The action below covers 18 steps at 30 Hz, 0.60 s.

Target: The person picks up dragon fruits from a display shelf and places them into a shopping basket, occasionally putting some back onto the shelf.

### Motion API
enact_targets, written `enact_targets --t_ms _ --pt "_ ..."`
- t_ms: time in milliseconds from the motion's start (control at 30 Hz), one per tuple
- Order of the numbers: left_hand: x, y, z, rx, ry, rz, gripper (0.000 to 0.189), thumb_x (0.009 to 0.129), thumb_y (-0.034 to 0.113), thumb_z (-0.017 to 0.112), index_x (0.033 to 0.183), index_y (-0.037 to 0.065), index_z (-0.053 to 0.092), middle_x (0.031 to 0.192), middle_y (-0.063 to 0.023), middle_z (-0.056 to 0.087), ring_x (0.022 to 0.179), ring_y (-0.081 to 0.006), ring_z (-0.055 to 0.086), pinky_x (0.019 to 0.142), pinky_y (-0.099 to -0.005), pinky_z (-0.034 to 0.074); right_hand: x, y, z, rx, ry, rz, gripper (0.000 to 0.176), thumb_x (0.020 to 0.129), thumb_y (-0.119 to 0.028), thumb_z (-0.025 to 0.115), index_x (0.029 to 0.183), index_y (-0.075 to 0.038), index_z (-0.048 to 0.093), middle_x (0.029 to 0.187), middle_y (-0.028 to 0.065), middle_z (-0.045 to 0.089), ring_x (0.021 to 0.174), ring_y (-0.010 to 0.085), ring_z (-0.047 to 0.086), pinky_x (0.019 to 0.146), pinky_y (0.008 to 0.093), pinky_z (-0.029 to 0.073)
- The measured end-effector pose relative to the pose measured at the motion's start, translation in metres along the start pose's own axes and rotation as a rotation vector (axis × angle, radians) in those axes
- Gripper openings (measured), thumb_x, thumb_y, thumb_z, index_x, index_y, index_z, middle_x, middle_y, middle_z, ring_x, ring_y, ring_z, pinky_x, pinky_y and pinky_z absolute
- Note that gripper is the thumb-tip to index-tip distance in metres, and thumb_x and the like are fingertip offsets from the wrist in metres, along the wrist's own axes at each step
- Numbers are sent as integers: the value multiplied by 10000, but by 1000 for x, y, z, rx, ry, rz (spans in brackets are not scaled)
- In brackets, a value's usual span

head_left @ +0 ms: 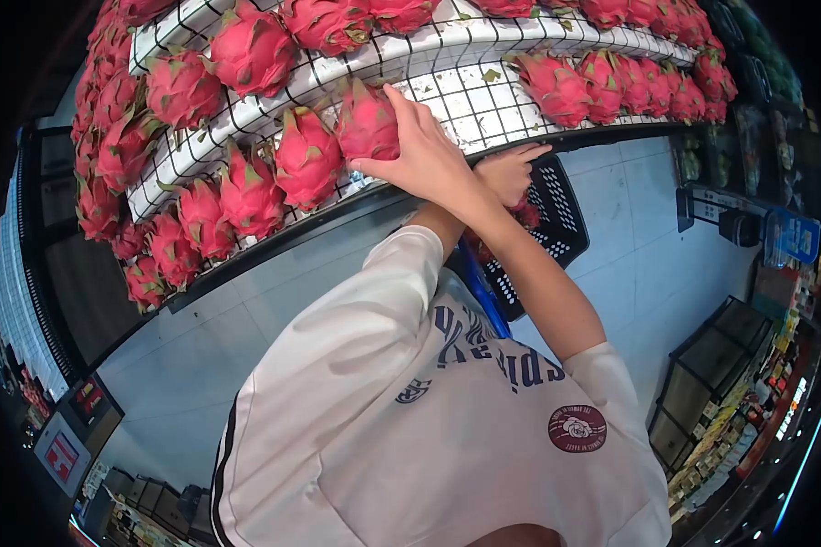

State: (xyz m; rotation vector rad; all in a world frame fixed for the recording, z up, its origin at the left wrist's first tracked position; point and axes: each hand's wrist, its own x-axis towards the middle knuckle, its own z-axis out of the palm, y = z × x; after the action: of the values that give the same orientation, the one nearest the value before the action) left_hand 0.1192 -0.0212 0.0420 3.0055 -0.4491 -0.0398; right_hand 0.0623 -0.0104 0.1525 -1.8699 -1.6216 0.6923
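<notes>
My right hand [415,150] reaches across to the left, with its fingers and thumb round a red dragon fruit [367,126] in the front row of the display rack [470,109]. Under my right forearm, my left arm crosses to the right. My left hand [504,175] is at the rack's front edge, one finger stretched out and the others partly bent, with nothing visible in it. Just beyond and below it is a black basket [561,205] with holes in its side. Some red fruit [525,215] shows in the basket, partly hidden by my arm.
More dragon fruits [308,159] line the rack to the left, and another group [556,88] sits to the right. White wire-covered shelf shows between them. A blue bar [483,287] stands beside the basket. Dark crates [716,342] are at the lower right.
</notes>
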Motion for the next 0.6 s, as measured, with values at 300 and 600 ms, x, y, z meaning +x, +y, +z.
enact_targets --t_ms 300,600 --pt "5 -4 21 -28 167 6 249 743 277 625 709 81 775 843 -92 726 1421 -304 373 1243 -503 156 17 2 9 79 -103 210 1201 637 -563 858 1531 -24 267 1427 328 423 1313 454 477 1084 440 427" --pt "9 -12 36 -61 331 -50 316 822 197 634 1006 -41 729 914 -164 702 1293 -359 514 1174 -442 362 -25 13 -71 897 -234 198 978 729 -452 843 1479 3 411 1334 166 585 1218 238 572 1045 319 438"
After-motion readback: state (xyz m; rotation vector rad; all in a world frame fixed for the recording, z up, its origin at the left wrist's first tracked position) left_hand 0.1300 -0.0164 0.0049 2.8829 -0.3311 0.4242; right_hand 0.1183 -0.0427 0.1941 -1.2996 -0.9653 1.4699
